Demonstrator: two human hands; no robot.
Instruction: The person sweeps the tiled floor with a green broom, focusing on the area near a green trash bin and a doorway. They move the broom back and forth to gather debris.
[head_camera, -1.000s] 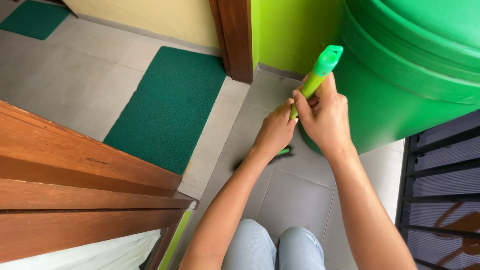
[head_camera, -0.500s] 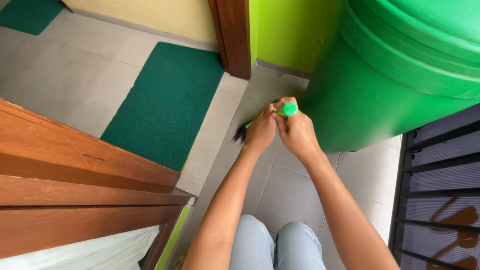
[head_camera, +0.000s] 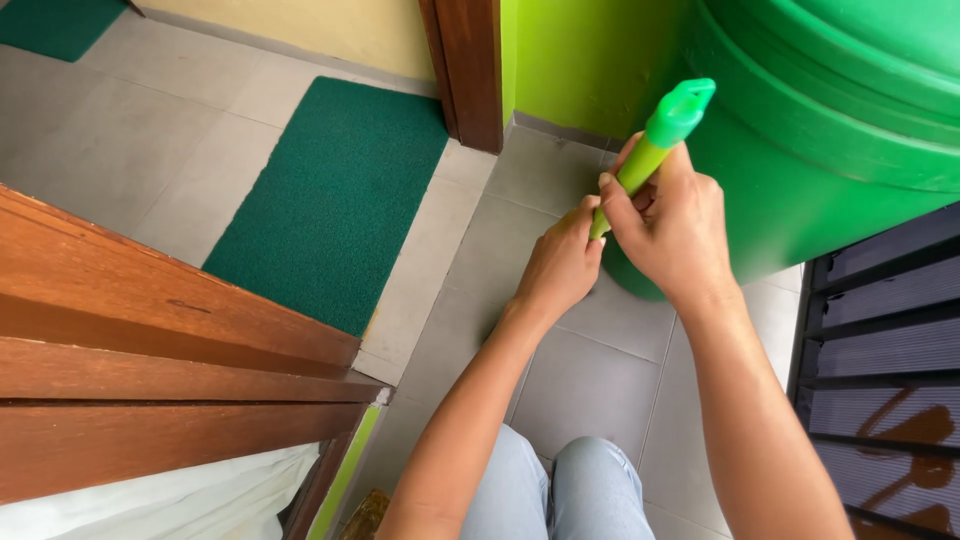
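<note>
A long bright green plastic handle (head_camera: 658, 140), with a darker green cap at its top, slants up to the right. My right hand (head_camera: 668, 225) grips it near the top and my left hand (head_camera: 560, 265) grips it just below. The lower end of the tool is hidden behind my hands. Both hands are right beside the side of a large green plastic barrel (head_camera: 830, 130). My knees in light blue jeans (head_camera: 560, 495) show at the bottom.
Grey floor tiles (head_camera: 590, 390) lie beneath. A dark green mat (head_camera: 335, 200) is to the left, by a brown door frame (head_camera: 470, 70) and a lime green wall (head_camera: 590, 60). Wooden boards (head_camera: 150, 340) fill the lower left; a dark slatted grille (head_camera: 885, 370) stands at right.
The handle has tilted: its capped end pointed toward the camera half a second ago and now slants up and right again. Both hands stayed on it. A dark brush end seen earlier is now hidden.
</note>
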